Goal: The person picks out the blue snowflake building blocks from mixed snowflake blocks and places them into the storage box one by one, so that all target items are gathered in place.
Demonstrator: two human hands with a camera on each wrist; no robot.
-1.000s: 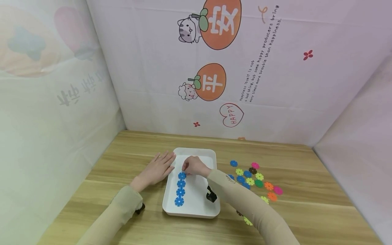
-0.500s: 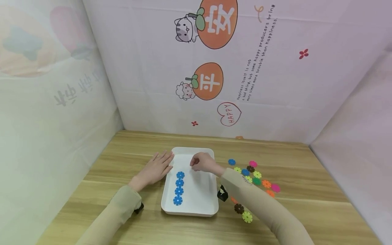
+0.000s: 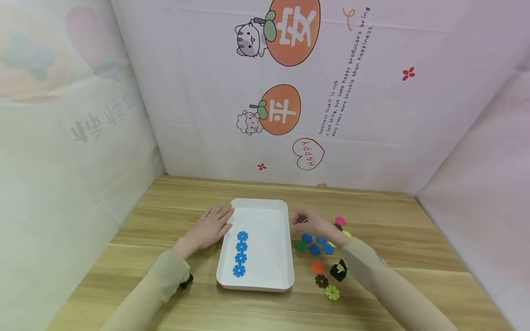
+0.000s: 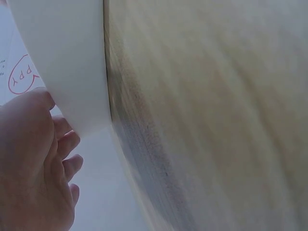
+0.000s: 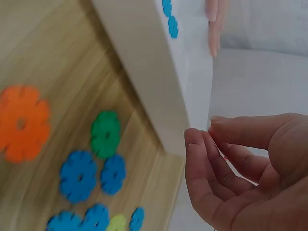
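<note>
From the head camera I see my right hand has left the white rectangular plastic tray and now hovers over the bench, just right of the tray, above the loose pile of flower-shaped plastic discs. A second ago it was inside the tray, setting down the top disc of the row of four blue flower discs. That row lies complete along the tray's left side, so I judge one placement is done and the hand is going for another piece. Its fingers are loosely curled, and I can see nothing held in them. Just below it lie several blue flower discs and a green flower disc; further toward me are an orange one, a brown one and a yellow-green one. My left hand rests flat on the bench with straight fingers, its fingertips at the tray's left rim, unchanged.

The left wrist camera shows that left hand beside the tray's white wall, with blurred wood grain beyond.

The right wrist camera shows the right hand with fingers bent and thumb near the fingertips, holding nothing, the tray's corner just left of it, and blue discs and the green disc below.

The bench is pale wood, enclosed by soft pinkish cloth walls printed with cartoon animals and orange fruit.
</note>
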